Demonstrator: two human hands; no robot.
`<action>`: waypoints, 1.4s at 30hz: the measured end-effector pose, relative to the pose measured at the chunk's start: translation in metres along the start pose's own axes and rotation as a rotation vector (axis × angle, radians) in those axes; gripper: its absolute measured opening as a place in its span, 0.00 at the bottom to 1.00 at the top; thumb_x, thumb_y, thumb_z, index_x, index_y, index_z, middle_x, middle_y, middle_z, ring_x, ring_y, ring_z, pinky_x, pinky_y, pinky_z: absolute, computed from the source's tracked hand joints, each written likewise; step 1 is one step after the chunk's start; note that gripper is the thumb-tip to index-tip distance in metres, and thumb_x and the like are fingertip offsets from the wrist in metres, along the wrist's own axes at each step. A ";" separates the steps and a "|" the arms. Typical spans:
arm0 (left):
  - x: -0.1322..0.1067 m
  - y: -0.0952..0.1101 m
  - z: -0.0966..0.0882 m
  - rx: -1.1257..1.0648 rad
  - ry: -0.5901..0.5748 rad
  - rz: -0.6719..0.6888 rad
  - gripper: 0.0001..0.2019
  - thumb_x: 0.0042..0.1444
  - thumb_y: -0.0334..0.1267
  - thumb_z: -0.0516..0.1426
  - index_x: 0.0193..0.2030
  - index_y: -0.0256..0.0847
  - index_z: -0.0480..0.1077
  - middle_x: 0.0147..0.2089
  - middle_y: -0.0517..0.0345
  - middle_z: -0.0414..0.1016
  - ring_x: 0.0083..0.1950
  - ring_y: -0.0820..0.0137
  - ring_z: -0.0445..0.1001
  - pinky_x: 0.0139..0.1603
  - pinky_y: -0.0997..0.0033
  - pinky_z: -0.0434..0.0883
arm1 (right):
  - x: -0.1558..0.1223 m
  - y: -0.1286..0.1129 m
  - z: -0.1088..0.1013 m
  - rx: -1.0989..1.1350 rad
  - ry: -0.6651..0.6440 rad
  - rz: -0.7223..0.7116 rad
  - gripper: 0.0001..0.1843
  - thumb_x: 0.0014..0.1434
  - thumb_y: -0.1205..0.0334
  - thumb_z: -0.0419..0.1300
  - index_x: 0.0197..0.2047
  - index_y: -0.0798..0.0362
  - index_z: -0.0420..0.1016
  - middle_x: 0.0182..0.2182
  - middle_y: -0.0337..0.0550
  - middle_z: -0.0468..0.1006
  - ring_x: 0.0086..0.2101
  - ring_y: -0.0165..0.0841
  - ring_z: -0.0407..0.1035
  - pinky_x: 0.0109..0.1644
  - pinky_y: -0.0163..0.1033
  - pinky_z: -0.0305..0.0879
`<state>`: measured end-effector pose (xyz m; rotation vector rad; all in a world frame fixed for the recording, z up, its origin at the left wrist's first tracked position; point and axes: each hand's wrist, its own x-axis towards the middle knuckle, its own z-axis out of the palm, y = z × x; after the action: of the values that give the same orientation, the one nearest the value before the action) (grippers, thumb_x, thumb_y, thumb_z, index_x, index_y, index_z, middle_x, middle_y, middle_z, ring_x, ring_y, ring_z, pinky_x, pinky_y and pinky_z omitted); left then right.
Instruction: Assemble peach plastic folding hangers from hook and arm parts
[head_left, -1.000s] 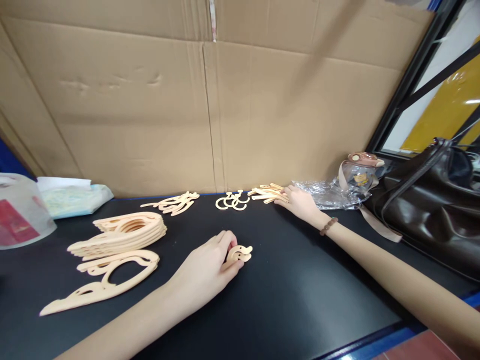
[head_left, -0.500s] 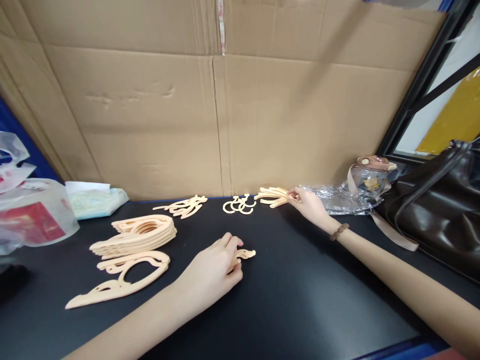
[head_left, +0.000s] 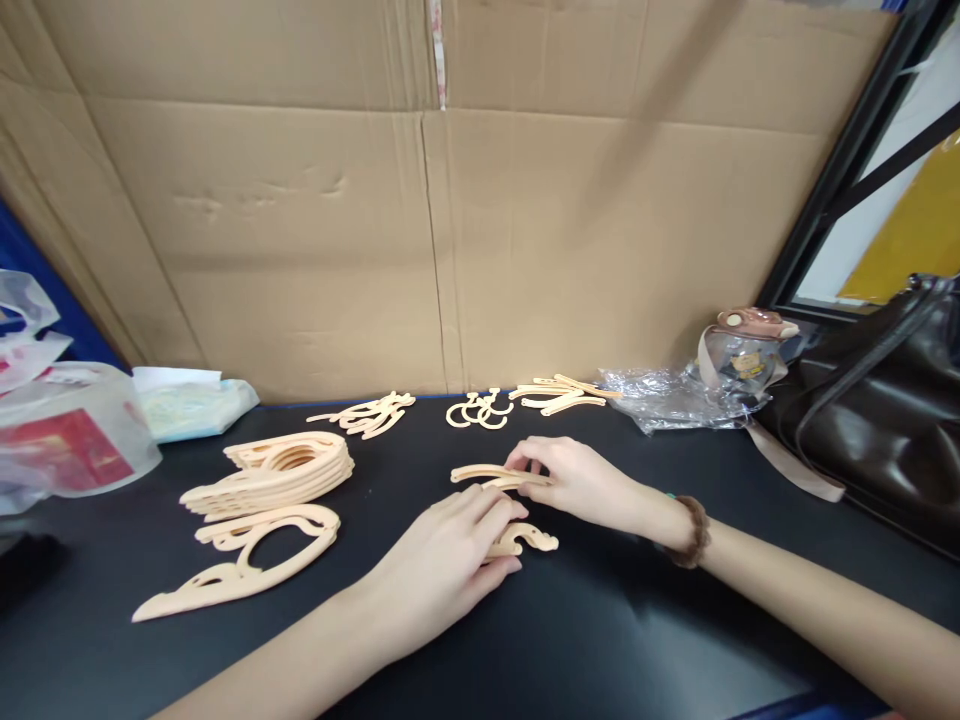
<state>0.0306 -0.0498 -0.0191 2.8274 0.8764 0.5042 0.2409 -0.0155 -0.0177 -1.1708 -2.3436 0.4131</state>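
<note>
My left hand (head_left: 461, 545) is closed around a cream plastic hanger piece (head_left: 536, 540); its curved end sticks out past the fingers and the rest is hidden under the palm. Just beyond it, my right hand (head_left: 574, 480) pinches a slim, slightly curved cream strip (head_left: 480, 470). A second strip edge shows below it, but I cannot tell whether it is a separate piece. At the back lie more loose strips (head_left: 562, 403), a small heap of cream hooks (head_left: 480, 410) and a heap of thin curved arms (head_left: 367, 412).
On the left are a stack of folded cream hangers (head_left: 270, 480) and a single one (head_left: 247, 570). A clear plastic bag (head_left: 660, 400), a bottle (head_left: 746, 350) and a dark leather bag (head_left: 885, 420) stand right. Cardboard (head_left: 480, 220) walls the back; a tissue pack (head_left: 195, 405) lies left.
My right hand has come from the strip pile at the back to the middle, bringing a strip. My left hand has shifted a little right with its hanger piece.
</note>
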 end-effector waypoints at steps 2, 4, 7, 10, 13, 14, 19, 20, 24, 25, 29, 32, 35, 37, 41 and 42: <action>0.001 0.000 -0.004 0.036 0.037 0.006 0.13 0.60 0.40 0.57 0.50 0.43 0.65 0.51 0.56 0.71 0.51 0.63 0.70 0.50 0.62 0.69 | -0.002 -0.003 0.001 0.036 -0.036 -0.013 0.07 0.61 0.61 0.58 0.42 0.50 0.74 0.35 0.39 0.77 0.34 0.31 0.70 0.36 0.35 0.63; 0.003 -0.003 -0.008 0.051 0.083 -0.048 0.11 0.63 0.44 0.53 0.49 0.43 0.66 0.47 0.56 0.72 0.46 0.63 0.70 0.46 0.61 0.70 | -0.003 -0.005 -0.002 0.065 -0.056 -0.024 0.07 0.61 0.62 0.58 0.42 0.51 0.74 0.35 0.40 0.77 0.34 0.32 0.70 0.37 0.35 0.64; 0.005 -0.017 -0.010 0.054 0.205 -0.216 0.14 0.66 0.45 0.47 0.47 0.42 0.67 0.44 0.55 0.71 0.45 0.62 0.68 0.46 0.58 0.69 | -0.003 -0.007 -0.009 0.119 -0.122 -0.074 0.09 0.60 0.60 0.60 0.44 0.52 0.73 0.36 0.40 0.77 0.35 0.31 0.70 0.37 0.35 0.65; 0.005 -0.037 -0.008 0.024 0.277 -0.339 0.16 0.66 0.45 0.44 0.47 0.40 0.68 0.48 0.53 0.70 0.51 0.61 0.67 0.54 0.54 0.66 | -0.002 -0.006 -0.015 0.190 -0.181 -0.115 0.13 0.61 0.54 0.59 0.46 0.53 0.73 0.37 0.40 0.77 0.34 0.29 0.70 0.38 0.34 0.66; 0.005 -0.050 -0.004 -0.052 0.251 -0.363 0.18 0.67 0.44 0.42 0.48 0.41 0.68 0.50 0.54 0.71 0.53 0.62 0.67 0.58 0.54 0.64 | 0.002 0.006 -0.014 0.060 -0.034 -0.130 0.16 0.65 0.51 0.53 0.47 0.52 0.73 0.46 0.43 0.73 0.42 0.31 0.70 0.45 0.36 0.67; 0.005 -0.051 -0.003 -0.070 0.239 -0.355 0.18 0.67 0.44 0.42 0.49 0.41 0.69 0.50 0.54 0.71 0.54 0.63 0.67 0.59 0.55 0.63 | 0.004 0.011 -0.013 -0.017 0.016 -0.140 0.16 0.65 0.51 0.53 0.48 0.51 0.73 0.50 0.44 0.71 0.47 0.33 0.68 0.51 0.38 0.65; 0.006 -0.045 -0.003 -0.057 0.192 -0.264 0.16 0.67 0.42 0.43 0.46 0.41 0.69 0.50 0.55 0.72 0.54 0.64 0.66 0.58 0.57 0.65 | 0.029 0.033 -0.005 -0.265 0.098 -0.076 0.14 0.65 0.56 0.55 0.50 0.53 0.73 0.48 0.46 0.71 0.49 0.34 0.68 0.53 0.39 0.64; 0.006 -0.044 -0.003 -0.041 0.188 -0.250 0.16 0.67 0.42 0.43 0.46 0.41 0.70 0.49 0.55 0.72 0.54 0.64 0.66 0.57 0.58 0.65 | 0.036 0.034 -0.004 -0.295 0.109 -0.056 0.13 0.64 0.58 0.56 0.48 0.54 0.74 0.47 0.47 0.72 0.47 0.35 0.69 0.51 0.39 0.65; 0.007 -0.042 -0.005 0.057 0.162 -0.186 0.14 0.67 0.41 0.44 0.46 0.40 0.69 0.49 0.54 0.72 0.53 0.64 0.67 0.55 0.59 0.66 | 0.065 0.032 -0.002 -0.412 0.112 0.001 0.10 0.61 0.60 0.60 0.41 0.55 0.79 0.39 0.48 0.74 0.40 0.38 0.71 0.42 0.39 0.64; 0.007 -0.041 -0.005 0.075 0.152 -0.171 0.14 0.67 0.40 0.45 0.46 0.40 0.69 0.49 0.53 0.72 0.53 0.64 0.66 0.55 0.59 0.66 | 0.071 0.030 -0.001 -0.436 0.103 0.006 0.10 0.60 0.59 0.61 0.39 0.55 0.80 0.38 0.48 0.75 0.40 0.38 0.71 0.41 0.38 0.63; 0.007 -0.040 -0.006 0.095 0.129 -0.153 0.14 0.67 0.40 0.44 0.46 0.39 0.69 0.48 0.53 0.72 0.52 0.64 0.67 0.54 0.60 0.66 | 0.085 0.029 0.007 -0.506 0.050 -0.001 0.09 0.60 0.59 0.61 0.35 0.54 0.80 0.36 0.47 0.77 0.37 0.36 0.72 0.37 0.36 0.60; 0.006 -0.039 -0.006 0.093 0.145 -0.157 0.14 0.67 0.40 0.44 0.45 0.40 0.70 0.47 0.54 0.73 0.51 0.64 0.68 0.53 0.61 0.67 | 0.088 0.030 0.012 -0.558 0.044 -0.017 0.10 0.62 0.64 0.58 0.34 0.56 0.79 0.35 0.47 0.77 0.36 0.35 0.72 0.37 0.36 0.58; 0.006 -0.039 -0.007 0.087 0.181 -0.169 0.14 0.66 0.41 0.44 0.44 0.41 0.69 0.46 0.54 0.73 0.50 0.64 0.68 0.53 0.61 0.67 | 0.086 0.029 0.008 -0.614 0.075 -0.039 0.10 0.63 0.67 0.56 0.33 0.58 0.77 0.34 0.49 0.77 0.36 0.36 0.71 0.39 0.38 0.57; 0.005 -0.039 -0.007 0.080 0.211 -0.194 0.14 0.66 0.41 0.44 0.45 0.41 0.68 0.46 0.54 0.73 0.49 0.64 0.68 0.53 0.60 0.67 | 0.078 0.026 0.000 -0.650 0.100 -0.073 0.11 0.64 0.67 0.54 0.34 0.59 0.76 0.35 0.51 0.77 0.37 0.38 0.70 0.41 0.40 0.56; 0.004 -0.038 -0.008 0.036 0.282 -0.284 0.14 0.67 0.43 0.44 0.50 0.41 0.65 0.48 0.52 0.71 0.51 0.62 0.69 0.53 0.57 0.67 | 0.047 0.016 -0.018 -0.711 0.125 -0.177 0.13 0.66 0.67 0.49 0.36 0.59 0.74 0.35 0.52 0.75 0.38 0.39 0.67 0.42 0.42 0.55; 0.004 -0.038 -0.008 0.022 0.299 -0.298 0.14 0.67 0.44 0.44 0.51 0.41 0.64 0.49 0.52 0.71 0.51 0.62 0.69 0.53 0.56 0.67 | 0.037 0.014 -0.019 -0.720 0.127 -0.205 0.14 0.66 0.66 0.48 0.37 0.59 0.74 0.35 0.51 0.75 0.38 0.39 0.66 0.43 0.43 0.55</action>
<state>0.0106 -0.0161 -0.0195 2.6103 1.3355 0.8884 0.2416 0.0239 0.0027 -1.1729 -2.5307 -0.6104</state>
